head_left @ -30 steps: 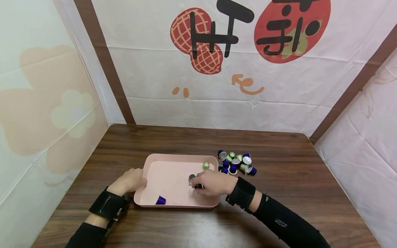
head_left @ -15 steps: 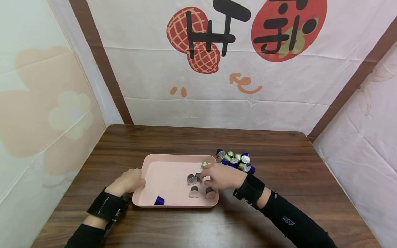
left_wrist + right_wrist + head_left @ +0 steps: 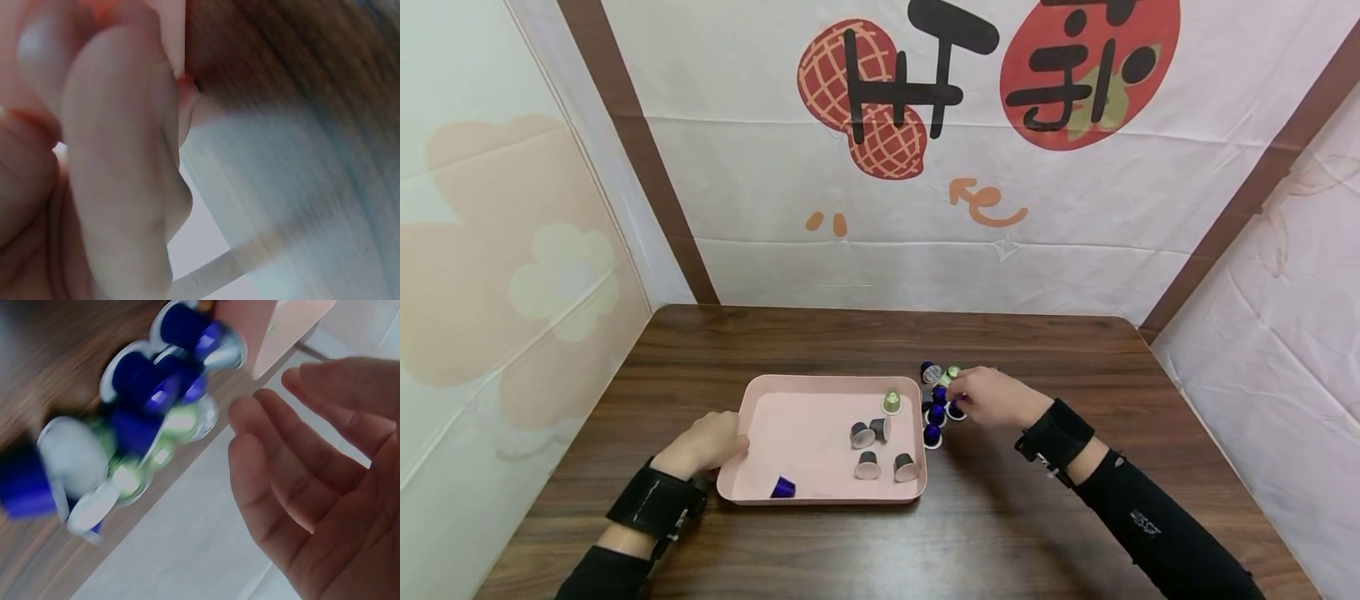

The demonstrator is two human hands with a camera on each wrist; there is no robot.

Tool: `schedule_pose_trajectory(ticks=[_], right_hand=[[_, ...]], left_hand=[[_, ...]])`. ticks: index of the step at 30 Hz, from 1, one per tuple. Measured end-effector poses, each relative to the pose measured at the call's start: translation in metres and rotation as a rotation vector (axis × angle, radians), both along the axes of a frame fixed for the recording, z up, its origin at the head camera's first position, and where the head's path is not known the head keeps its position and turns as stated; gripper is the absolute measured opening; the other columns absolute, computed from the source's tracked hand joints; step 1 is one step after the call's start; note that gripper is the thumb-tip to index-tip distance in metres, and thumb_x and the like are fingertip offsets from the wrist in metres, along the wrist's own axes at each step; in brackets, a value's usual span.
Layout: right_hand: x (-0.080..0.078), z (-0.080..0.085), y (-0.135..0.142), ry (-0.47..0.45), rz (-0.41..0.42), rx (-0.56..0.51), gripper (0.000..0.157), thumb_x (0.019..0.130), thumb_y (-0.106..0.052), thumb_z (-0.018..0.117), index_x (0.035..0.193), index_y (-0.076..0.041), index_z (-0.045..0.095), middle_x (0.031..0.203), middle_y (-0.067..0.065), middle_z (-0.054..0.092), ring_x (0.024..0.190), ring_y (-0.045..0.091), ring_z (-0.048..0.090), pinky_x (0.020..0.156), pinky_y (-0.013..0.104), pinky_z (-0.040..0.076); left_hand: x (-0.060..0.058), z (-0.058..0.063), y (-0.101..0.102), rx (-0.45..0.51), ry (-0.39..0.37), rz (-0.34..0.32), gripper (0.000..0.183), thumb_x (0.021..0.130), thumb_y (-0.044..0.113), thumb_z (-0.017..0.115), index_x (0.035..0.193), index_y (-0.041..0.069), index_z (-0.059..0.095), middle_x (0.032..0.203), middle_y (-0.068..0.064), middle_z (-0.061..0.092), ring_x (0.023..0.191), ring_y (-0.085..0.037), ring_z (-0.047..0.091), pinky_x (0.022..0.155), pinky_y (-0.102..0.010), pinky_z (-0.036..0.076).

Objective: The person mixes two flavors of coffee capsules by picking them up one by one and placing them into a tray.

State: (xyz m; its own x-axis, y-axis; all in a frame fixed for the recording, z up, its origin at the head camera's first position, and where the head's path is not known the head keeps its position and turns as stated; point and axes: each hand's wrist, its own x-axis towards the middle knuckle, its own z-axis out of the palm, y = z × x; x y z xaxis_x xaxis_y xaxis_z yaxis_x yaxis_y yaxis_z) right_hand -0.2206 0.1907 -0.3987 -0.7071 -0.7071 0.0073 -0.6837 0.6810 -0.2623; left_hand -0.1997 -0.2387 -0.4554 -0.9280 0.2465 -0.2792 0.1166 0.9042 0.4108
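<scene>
My left hand (image 3: 709, 443) grips the left rim of a pink tray (image 3: 805, 417); in the left wrist view its fingers (image 3: 119, 144) curl at the tray's edge. Inside the tray lie several grey coffee capsules, one of them a grey capsule (image 3: 867, 466) near the front, plus a green capsule (image 3: 891, 402) and a purple-blue capsule (image 3: 784, 487). Over a pile of blue and green capsules to the tray's right hovers my right hand (image 3: 1000, 398). Its fingers are loosely bent and hold nothing, apart from the blue capsules (image 3: 134, 381) in the right wrist view. The hand hides part of the pile.
The wooden table (image 3: 1000, 517) extends in front of the tray and to its right. Behind the table hangs a printed white cloth (image 3: 760, 267), with more cloth at both sides. The pile sits close against the tray's right rim.
My right hand has let go of grey capsules in the tray and moved right and back, over the pile. The left hand has stayed on the tray's rim.
</scene>
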Motion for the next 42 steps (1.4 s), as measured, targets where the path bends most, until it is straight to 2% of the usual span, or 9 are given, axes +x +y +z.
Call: schedule_pose_trajectory(ticks=[3, 9, 16, 20, 27, 32, 42], right_hand=[[-0.001, 0.001, 0.015, 0.015, -0.034, 0.007, 0.022, 0.085, 0.005, 0.055, 0.1, -0.002, 0.069, 0.095, 0.008, 0.064, 0.085, 0.017, 0.061, 0.072, 0.032, 0.051], [-0.003, -0.006, 0.037, -0.024, -0.091, 0.033, 0.026, 0.084, 0.009, 0.054, 0.105, 0.0, 0.067, 0.098, 0.011, 0.062, 0.09, 0.024, 0.061, 0.074, 0.034, 0.051], [-0.006, -0.019, 0.043, -0.02, -0.116, 0.041, 0.029, 0.081, 0.01, 0.053, 0.106, 0.003, 0.066, 0.1, 0.013, 0.061, 0.09, 0.028, 0.061, 0.072, 0.036, 0.051], [-0.006, -0.023, 0.042, -0.057, -0.145, 0.065, 0.029, 0.082, 0.009, 0.054, 0.107, 0.003, 0.066, 0.103, 0.013, 0.062, 0.096, 0.029, 0.061, 0.077, 0.038, 0.051], [-0.006, -0.028, 0.04, -0.052, -0.101, 0.07, 0.024, 0.079, 0.008, 0.061, 0.099, -0.001, 0.069, 0.098, 0.01, 0.063, 0.092, 0.025, 0.061, 0.075, 0.036, 0.051], [-0.006, -0.032, 0.036, -0.049, -0.098, 0.077, 0.023, 0.078, 0.003, 0.067, 0.1, -0.003, 0.069, 0.097, 0.009, 0.06, 0.087, 0.02, 0.06, 0.072, 0.035, 0.051], [-0.009, -0.043, 0.031, -0.039, -0.04, 0.06, 0.014, 0.08, 0.0, 0.067, 0.091, -0.008, 0.069, 0.093, 0.004, 0.065, 0.088, 0.018, 0.061, 0.074, 0.035, 0.052]], left_hand=[[0.0, 0.001, 0.001, -0.004, 0.008, -0.002, 0.011, 0.08, 0.011, 0.051, 0.072, 0.004, 0.053, 0.059, -0.007, 0.052, 0.042, -0.017, 0.052, 0.038, -0.03, 0.044], [0.0, 0.0, 0.002, -0.016, -0.009, 0.011, 0.011, 0.08, 0.011, 0.052, 0.073, 0.003, 0.053, 0.06, -0.007, 0.052, 0.043, -0.017, 0.053, 0.038, -0.029, 0.044], [0.001, 0.002, 0.002, -0.009, -0.009, 0.003, 0.011, 0.08, 0.011, 0.051, 0.073, 0.003, 0.054, 0.059, -0.007, 0.052, 0.044, -0.017, 0.052, 0.04, -0.03, 0.044], [0.002, 0.002, 0.001, -0.007, -0.004, -0.003, 0.012, 0.081, 0.011, 0.051, 0.072, 0.004, 0.054, 0.058, -0.007, 0.052, 0.044, -0.017, 0.052, 0.04, -0.029, 0.043], [0.0, 0.001, 0.002, -0.021, 0.009, -0.001, 0.012, 0.08, 0.011, 0.052, 0.071, 0.004, 0.053, 0.059, -0.006, 0.052, 0.043, -0.017, 0.052, 0.039, -0.029, 0.044], [-0.001, 0.002, 0.001, -0.02, 0.0, -0.008, 0.011, 0.081, 0.01, 0.051, 0.073, 0.003, 0.054, 0.059, -0.007, 0.052, 0.044, -0.017, 0.051, 0.04, -0.029, 0.042], [-0.001, 0.003, 0.001, -0.02, -0.002, -0.016, 0.011, 0.082, 0.01, 0.051, 0.075, 0.002, 0.054, 0.06, -0.007, 0.051, 0.046, -0.017, 0.051, 0.041, -0.029, 0.042]])
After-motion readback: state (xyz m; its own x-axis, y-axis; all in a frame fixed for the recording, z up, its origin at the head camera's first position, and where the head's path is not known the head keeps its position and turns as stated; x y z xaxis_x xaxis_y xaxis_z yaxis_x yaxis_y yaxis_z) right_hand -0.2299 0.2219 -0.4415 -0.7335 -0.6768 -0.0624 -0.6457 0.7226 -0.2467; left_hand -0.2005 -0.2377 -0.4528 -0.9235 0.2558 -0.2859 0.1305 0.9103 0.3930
